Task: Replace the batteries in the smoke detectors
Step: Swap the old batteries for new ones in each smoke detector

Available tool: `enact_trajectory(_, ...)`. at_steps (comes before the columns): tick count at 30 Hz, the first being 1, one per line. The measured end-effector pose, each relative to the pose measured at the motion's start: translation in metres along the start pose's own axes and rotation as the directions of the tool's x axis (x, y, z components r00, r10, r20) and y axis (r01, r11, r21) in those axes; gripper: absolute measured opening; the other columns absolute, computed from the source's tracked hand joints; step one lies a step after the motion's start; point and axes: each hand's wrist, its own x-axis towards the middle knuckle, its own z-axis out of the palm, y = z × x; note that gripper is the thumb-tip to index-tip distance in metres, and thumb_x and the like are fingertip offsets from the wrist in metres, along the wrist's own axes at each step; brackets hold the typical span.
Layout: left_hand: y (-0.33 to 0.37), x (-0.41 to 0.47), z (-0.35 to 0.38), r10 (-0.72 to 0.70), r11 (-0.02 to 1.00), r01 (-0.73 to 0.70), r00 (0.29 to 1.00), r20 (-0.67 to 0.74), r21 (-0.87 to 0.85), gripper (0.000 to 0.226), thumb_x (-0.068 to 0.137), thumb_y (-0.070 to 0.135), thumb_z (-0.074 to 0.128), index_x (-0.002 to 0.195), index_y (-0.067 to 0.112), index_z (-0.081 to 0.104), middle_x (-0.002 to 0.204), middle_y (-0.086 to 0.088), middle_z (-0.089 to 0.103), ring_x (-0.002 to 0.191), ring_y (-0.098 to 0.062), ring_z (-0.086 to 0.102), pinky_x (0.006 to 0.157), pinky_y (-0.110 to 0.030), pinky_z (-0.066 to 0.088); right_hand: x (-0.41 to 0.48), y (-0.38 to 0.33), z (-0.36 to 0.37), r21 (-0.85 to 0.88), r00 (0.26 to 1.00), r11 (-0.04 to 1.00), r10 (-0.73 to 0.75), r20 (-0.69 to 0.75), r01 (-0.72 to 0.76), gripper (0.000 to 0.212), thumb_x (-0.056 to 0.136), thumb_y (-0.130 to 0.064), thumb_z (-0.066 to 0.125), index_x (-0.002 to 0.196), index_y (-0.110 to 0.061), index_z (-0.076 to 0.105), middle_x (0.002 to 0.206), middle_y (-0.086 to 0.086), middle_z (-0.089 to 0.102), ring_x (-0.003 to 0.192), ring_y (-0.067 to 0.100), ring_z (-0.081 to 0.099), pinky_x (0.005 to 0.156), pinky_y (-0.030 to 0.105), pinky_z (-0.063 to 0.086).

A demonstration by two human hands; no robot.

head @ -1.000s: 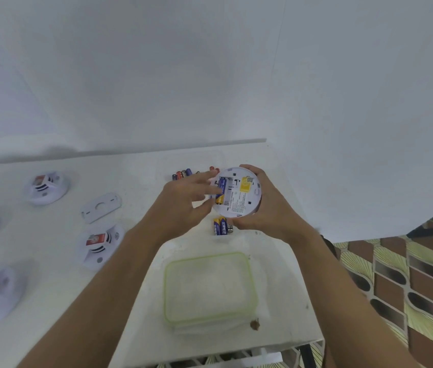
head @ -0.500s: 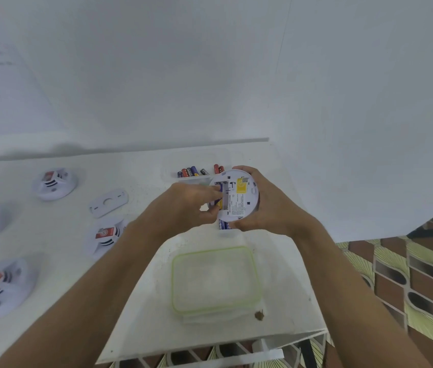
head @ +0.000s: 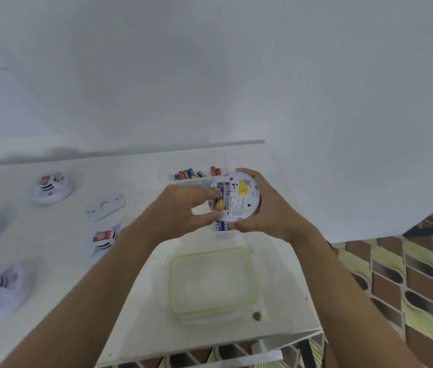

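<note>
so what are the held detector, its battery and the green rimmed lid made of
Smoke detector, gripped by the right hand: matte white moulded plastic by its look, printed labels on its back. Battery, pinched by the left hand: glossy blue-and-yellow wrap, presumably over metal. Green-rimmed lid: translucent frosted plastic, it seems; the green edge may be a rubbery seal.

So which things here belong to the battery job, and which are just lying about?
Job: detector, held by right hand; battery, pinched by left hand; spare batteries; other detectors; mount plate.
Lying about: lidded container; brown speck.
</note>
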Motion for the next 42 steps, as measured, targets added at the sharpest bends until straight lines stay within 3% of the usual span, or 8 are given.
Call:
enact_trajectory(5,0.007,-0.003,0.017,-0.196,0.968,0.161,0.965,-0.176,-0.193,0.034,0.081,0.03,0.072,0.11,0.012,0.075,0.1,0.004,0.075,0.089,0.008,0.066,0.079,-0.007,0.051,0.001,0.002,0.0,-0.022,0.999,1.0,-0.011,-0.038,0.01,0.094,0.064,0.009,0.085,0.14,-0.02,0.039,0.119,-0.028,0.061,0.115,0.001,0.06,0.081,0.02,0.054)
enact_trajectory(10,0.016,0.009,0.023,-0.55,0.77,0.366,0.796,-0.253,-0.523,0.019,0.089,0.017,0.063,0.084,0.032,0.075,0.081,0.012,0.075,0.072,-0.01,0.073,0.061,-0.024,0.057,0.004,0.005,-0.001,0.01,0.997,1.0,-0.014,-0.072,0.015,0.096,0.063,0.003,0.087,0.141,-0.021,0.036,0.123,-0.025,0.059,0.117,-0.003,0.058,0.08,0.018,0.055)
enact_trajectory(13,0.011,0.016,0.017,-0.667,0.662,0.407,0.703,-0.247,-0.629,0.023,0.093,0.015,0.058,0.074,0.013,0.071,0.068,-0.002,0.071,0.052,-0.018,0.065,0.049,-0.025,0.047,0.007,0.011,-0.005,0.034,0.993,0.999,-0.01,-0.116,0.015,0.102,0.066,0.007,0.089,0.146,-0.022,0.033,0.13,-0.019,0.057,0.12,-0.002,0.055,0.084,0.021,0.056)
enact_trajectory(19,-0.014,0.023,0.02,-0.702,0.694,0.708,0.706,0.095,-0.13,0.034,0.091,0.035,0.063,0.071,0.009,0.069,0.059,0.001,0.069,0.046,-0.003,0.062,0.054,-0.021,0.048,0.017,0.03,-0.013,0.161,0.929,0.984,-0.016,-0.37,0.081,0.095,0.066,0.012,0.086,0.142,-0.017,0.037,0.134,-0.005,0.053,0.121,-0.001,0.055,0.085,0.026,0.058)
enact_trajectory(26,-0.024,0.042,0.042,-0.749,0.632,0.723,0.476,0.461,0.28,0.047,0.096,0.044,0.057,0.082,0.002,0.072,0.07,-0.005,0.075,0.057,-0.016,0.072,0.068,-0.025,0.059,0.035,0.039,-0.012,0.219,0.892,0.967,-0.018,-0.451,0.13,0.092,0.068,0.011,0.086,0.141,-0.016,0.037,0.134,-0.005,0.051,0.122,0.004,0.055,0.083,0.034,0.06)
enact_trajectory(32,-0.023,0.048,0.051,-0.767,0.589,0.752,0.405,0.497,0.297,0.047,0.096,0.046,0.056,0.084,0.003,0.071,0.07,-0.004,0.074,0.056,-0.017,0.072,0.061,-0.023,0.057,0.047,0.041,-0.017,0.219,0.891,0.966,-0.026,-0.454,0.14,0.091,0.068,0.012,0.085,0.141,-0.014,0.037,0.13,-0.009,0.051,0.118,-0.002,0.055,0.077,0.026,0.059)
enact_trajectory(37,-0.023,0.05,0.038,-0.771,0.549,0.802,0.376,0.514,0.236,0.045,0.097,0.044,0.056,0.081,0.005,0.072,0.069,-0.004,0.074,0.06,-0.018,0.073,0.067,-0.026,0.06,0.055,0.043,-0.016,0.202,0.889,0.972,-0.015,-0.458,0.121,0.096,0.065,0.002,0.09,0.143,-0.015,0.036,0.131,-0.012,0.051,0.121,-0.001,0.053,0.091,0.05,0.059)
enact_trajectory(42,-0.02,0.073,0.007,-0.72,0.588,0.808,0.499,0.482,0.041,0.037,0.095,0.036,0.062,0.083,0.003,0.071,0.075,-0.01,0.074,0.065,-0.022,0.074,0.062,-0.031,0.061,0.065,0.045,-0.02,0.201,0.862,0.967,-0.035,-0.506,0.158,0.088,0.067,0.011,0.086,0.136,-0.017,0.039,0.126,-0.012,0.051,0.111,-0.012,0.054,0.077,0.021,0.058)
